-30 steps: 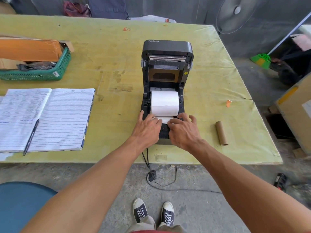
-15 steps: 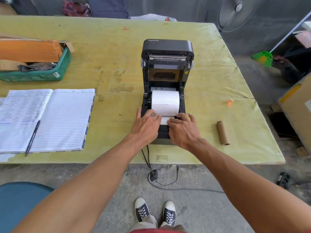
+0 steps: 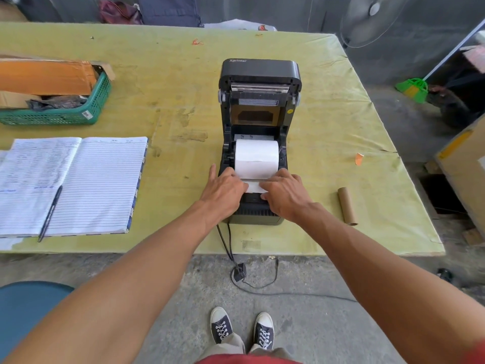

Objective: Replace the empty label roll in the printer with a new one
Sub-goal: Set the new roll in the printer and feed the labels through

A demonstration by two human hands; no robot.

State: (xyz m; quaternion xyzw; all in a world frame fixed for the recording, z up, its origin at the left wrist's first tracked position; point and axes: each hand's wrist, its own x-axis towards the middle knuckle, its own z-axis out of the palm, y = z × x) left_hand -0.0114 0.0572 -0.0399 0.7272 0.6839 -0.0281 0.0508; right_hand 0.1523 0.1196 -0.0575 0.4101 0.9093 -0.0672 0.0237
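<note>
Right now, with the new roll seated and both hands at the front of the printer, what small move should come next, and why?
Probably draw the paper's free end forward over the front of the printer. The new roll sits in the bay, the lid stands open, and the left hand and right hand flank that short end.

The printer (image 3: 259, 143) stood on the table (image 3: 183, 95) with a label roll (image 3: 256, 158) in its bay. An empty core (image 3: 347, 206) lay to its right, a notebook (image 3: 70, 185) to its left with a pen (image 3: 49, 214) on it, and a basket (image 3: 60, 111) behind the notebook.
</note>
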